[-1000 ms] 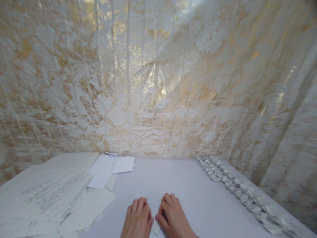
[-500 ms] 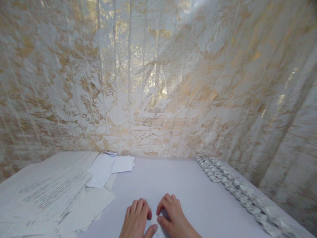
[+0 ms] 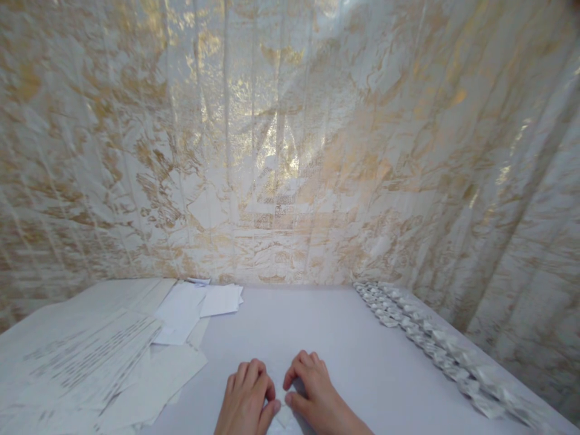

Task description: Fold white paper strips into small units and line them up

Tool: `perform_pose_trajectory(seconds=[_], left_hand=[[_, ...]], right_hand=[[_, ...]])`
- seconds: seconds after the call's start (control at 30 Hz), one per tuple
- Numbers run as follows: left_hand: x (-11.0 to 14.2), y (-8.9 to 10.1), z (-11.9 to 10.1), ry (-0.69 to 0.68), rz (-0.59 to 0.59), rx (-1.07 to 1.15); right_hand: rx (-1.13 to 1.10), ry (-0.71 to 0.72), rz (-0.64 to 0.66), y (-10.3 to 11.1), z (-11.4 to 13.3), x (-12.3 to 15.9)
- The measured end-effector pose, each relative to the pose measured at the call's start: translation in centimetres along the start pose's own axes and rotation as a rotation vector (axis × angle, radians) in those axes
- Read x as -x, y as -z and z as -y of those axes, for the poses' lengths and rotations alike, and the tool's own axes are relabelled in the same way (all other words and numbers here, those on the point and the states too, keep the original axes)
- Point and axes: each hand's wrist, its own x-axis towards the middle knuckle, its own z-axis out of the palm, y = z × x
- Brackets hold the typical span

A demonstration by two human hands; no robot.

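A small piece of folded white paper (image 3: 284, 415) lies between my two hands at the bottom of the view, low on the table. My left hand (image 3: 248, 396) has its fingers curled, with the thumb drawn in near the index finger at the paper's left edge. On the other side, my right hand (image 3: 315, 386) is curled too, thumb and index finger at the paper's upper right. The fingers partly cover the paper, so its full shape is hidden.
Printed sheets and cut paper pieces (image 3: 109, 356) spread over the table's left side. Small white sheets (image 3: 222, 300) lie behind them. Rows of folded paper pieces (image 3: 435, 344) run along the right edge. A patterned curtain (image 3: 290, 151) hangs behind the white table (image 3: 290, 320).
My left thumb has moved up and in toward the index finger. My right hand stays nearly in place. The whole view has shifted slightly.
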Motion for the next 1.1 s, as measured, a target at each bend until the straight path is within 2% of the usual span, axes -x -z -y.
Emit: perform_pose_trajectory(seconds=[0.47, 0.77, 0.9, 1.1], left_hand=[[-0.1, 0.7, -0.3, 0.051, 0.038, 0.035], [-0.2, 1.6, -1.3, 0.108, 0.046, 0.048], [-0.2, 1.3, -1.0, 0.064, 0.037, 0.075], [-0.2, -0.3, 0.0, -0.110, 0.003, 0.044]], right_hand=[[0.003, 0.012, 0.007, 0.5, 0.2, 0.3], [0.024, -0.008, -0.044, -0.3, 0.3, -0.1], [-0.015, -0.032, 0.033, 0.6, 0.5, -0.1], [-0.104, -0.041, 0.064, 1.9, 0.0, 0.1]])
